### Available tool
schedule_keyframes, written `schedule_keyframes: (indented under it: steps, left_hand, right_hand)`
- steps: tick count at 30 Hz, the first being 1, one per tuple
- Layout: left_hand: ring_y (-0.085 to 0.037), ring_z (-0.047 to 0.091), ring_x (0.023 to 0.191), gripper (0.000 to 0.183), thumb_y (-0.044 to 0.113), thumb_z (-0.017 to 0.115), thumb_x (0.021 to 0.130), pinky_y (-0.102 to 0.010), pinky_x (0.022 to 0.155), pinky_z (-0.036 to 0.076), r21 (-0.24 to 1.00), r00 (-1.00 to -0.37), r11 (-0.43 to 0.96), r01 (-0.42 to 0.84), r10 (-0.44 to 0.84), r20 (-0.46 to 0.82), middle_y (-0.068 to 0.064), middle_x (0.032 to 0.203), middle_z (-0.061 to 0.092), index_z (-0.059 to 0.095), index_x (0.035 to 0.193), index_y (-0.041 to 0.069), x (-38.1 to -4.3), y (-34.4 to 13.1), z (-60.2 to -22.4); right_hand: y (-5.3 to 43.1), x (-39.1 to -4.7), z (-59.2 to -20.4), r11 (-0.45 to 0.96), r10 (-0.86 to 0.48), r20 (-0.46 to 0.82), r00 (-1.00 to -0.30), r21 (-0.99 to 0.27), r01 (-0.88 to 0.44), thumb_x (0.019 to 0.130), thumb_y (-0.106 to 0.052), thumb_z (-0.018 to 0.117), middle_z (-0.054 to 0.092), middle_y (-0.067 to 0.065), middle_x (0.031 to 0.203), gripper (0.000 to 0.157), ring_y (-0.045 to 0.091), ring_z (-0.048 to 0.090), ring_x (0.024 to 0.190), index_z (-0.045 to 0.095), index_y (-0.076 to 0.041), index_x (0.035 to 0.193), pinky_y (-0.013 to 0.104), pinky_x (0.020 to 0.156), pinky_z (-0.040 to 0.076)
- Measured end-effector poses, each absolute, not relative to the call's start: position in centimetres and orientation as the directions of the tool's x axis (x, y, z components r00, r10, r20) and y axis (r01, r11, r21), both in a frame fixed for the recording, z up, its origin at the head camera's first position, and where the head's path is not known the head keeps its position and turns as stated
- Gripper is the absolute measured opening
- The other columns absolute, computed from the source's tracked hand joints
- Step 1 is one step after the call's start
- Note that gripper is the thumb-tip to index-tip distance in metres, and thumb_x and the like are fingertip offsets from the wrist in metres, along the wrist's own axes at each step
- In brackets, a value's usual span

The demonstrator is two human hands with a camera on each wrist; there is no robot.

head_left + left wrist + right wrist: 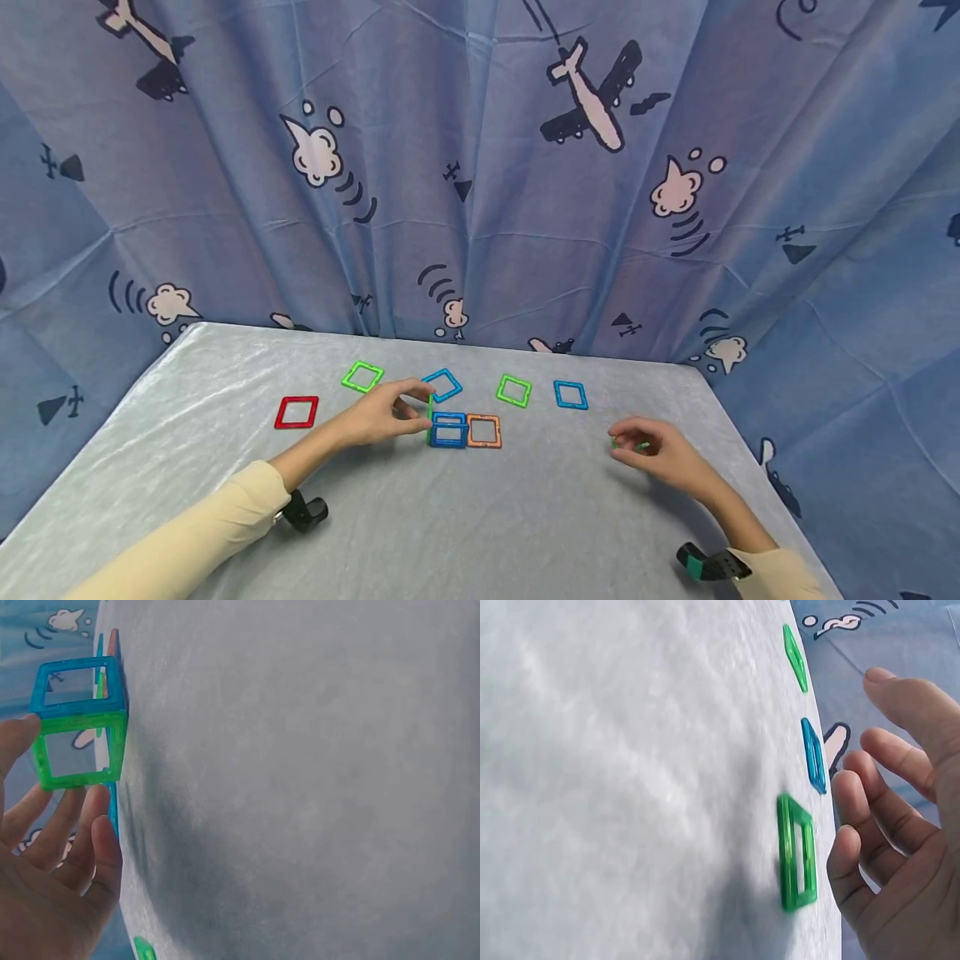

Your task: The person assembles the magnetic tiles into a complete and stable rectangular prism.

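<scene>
One green square [82, 722] pinched in left grip [378, 412]; right grip [663, 457] slack, near green tile [787, 851].

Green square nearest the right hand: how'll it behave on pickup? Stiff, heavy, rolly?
Probably stiff: the green square has straight sides, no visible sag. Likely light for its size, being an open frame. Unlikely to roll, given its straight edges and square outline.
</scene>
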State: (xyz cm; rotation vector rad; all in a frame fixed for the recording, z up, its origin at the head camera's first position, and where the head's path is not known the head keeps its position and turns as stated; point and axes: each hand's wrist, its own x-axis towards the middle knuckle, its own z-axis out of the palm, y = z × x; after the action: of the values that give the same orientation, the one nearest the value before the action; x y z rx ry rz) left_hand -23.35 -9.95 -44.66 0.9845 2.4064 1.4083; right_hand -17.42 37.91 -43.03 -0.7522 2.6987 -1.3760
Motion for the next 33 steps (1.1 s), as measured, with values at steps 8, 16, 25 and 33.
schedule_keyframes:
  steps: [8,16,25,33]
  left_hand:
    - [-0.018,0.069,0.095,0.051,0.02,0.075,0.095,-0.037,0.084,0.055,0.824,-0.768,0.344,0.451,0.62,0.161,-0.016,0.128,0.064,0.056,0.138,-0.001,-23.4,-10.0,-44.6]
    - [-0.018,0.068,0.095,0.05,0.02,0.075,0.095,-0.039,0.083,0.054,0.827,-0.768,0.343,0.446,0.62,0.157,-0.016,0.127,0.064,0.057,0.137,-0.001,-23.2,-10.1,-44.5]
    - [-0.018,0.069,0.094,0.05,0.019,0.076,0.095,-0.038,0.083,0.055,0.822,-0.765,0.344,0.454,0.624,0.162,-0.016,0.127,0.064,0.057,0.137,-0.001,-23.3,-10.0,-44.5]
    - [-0.018,0.069,0.094,0.05,0.019,0.076,0.095,-0.039,0.083,0.055,0.824,-0.764,0.342,0.452,0.625,0.16,-0.016,0.127,0.064,0.057,0.136,-0.001,-23.3,-10.0,-44.5]
  right_hand:
    - [39.3,-16.9,-43.1,0.554,-0.37,0.156,-0.916,-0.754,-0.352,0.092,-0.006,0.076,0.069,0.017,0.102,0.027,0.019,0.066,0.084,0.068,0.003,0.116,0.032,0.066,0.056]
    - [40.5,-16.3,-43.1,0.594,-0.342,0.129,-0.931,-0.738,-0.321,0.091,-0.009,0.078,0.066,0.019,0.106,0.035,0.018,0.064,0.086,0.065,0.004,0.121,0.032,0.067,0.055]
    - [41.9,-15.6,-43.4,0.639,-0.266,0.111,-0.958,-0.723,-0.262,0.087,-0.011,0.082,0.067,0.016,0.105,0.042,0.02,0.062,0.086,0.065,0.004,0.123,0.03,0.066,0.052]
    - [42.6,-15.4,-44.0,0.672,-0.231,0.109,-0.967,-0.7,-0.24,0.086,-0.014,0.084,0.065,0.014,0.109,0.048,0.026,0.06,0.09,0.065,0.001,0.127,0.029,0.069,0.051]
